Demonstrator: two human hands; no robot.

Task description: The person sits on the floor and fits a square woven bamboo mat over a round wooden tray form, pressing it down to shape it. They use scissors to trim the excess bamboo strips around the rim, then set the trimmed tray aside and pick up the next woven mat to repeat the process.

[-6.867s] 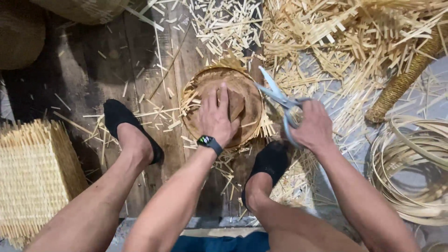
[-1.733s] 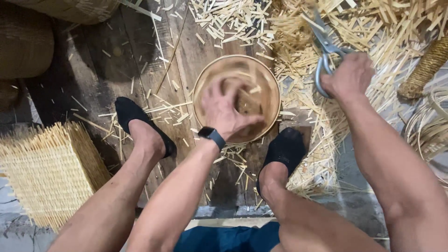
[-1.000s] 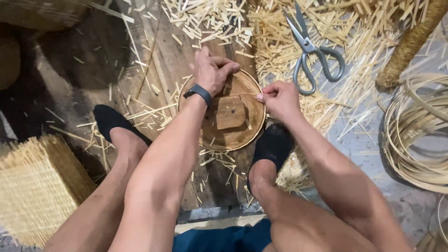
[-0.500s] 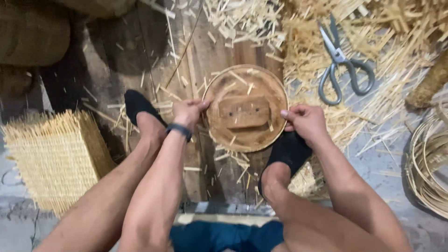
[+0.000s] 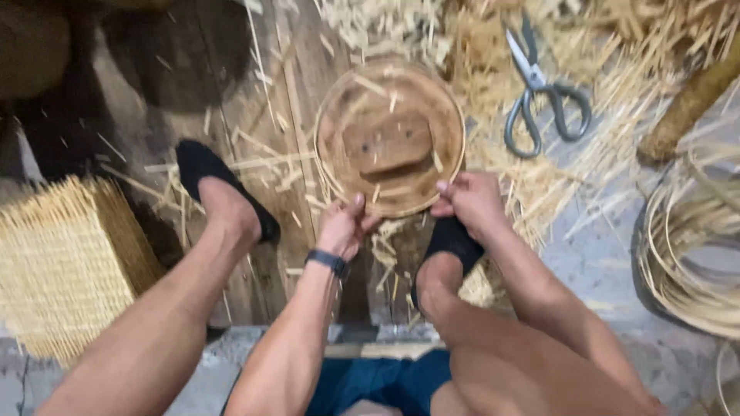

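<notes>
— Evenly lit from above, soft and warm; no hard glare anywhere?

— None. Brightest on the pale straw cuttings [image 5: 493,54] at the top right and on the grey floor [image 5: 593,254]; darkest at the top left, almost black around the dim woven shapes there.

— Shadows?

— Soft ones only: under the legs, beside the black slipper [image 5: 208,173], below the square wicker basket [image 5: 65,262].

— Sharp?

— Hardly. Motion blur throughout; smeared edges on the round woven tray [image 5: 339,135], the left hand [image 5: 344,227] and the right hand [image 5: 470,202]. Scissors [image 5: 543,88] soft too, blades hazy.

— Edges of the frame?

— Stretched by a wide lens; thighs at the bottom oversized and out of focus, cane coils [image 5: 694,254] on the right bent and blurred.
</notes>
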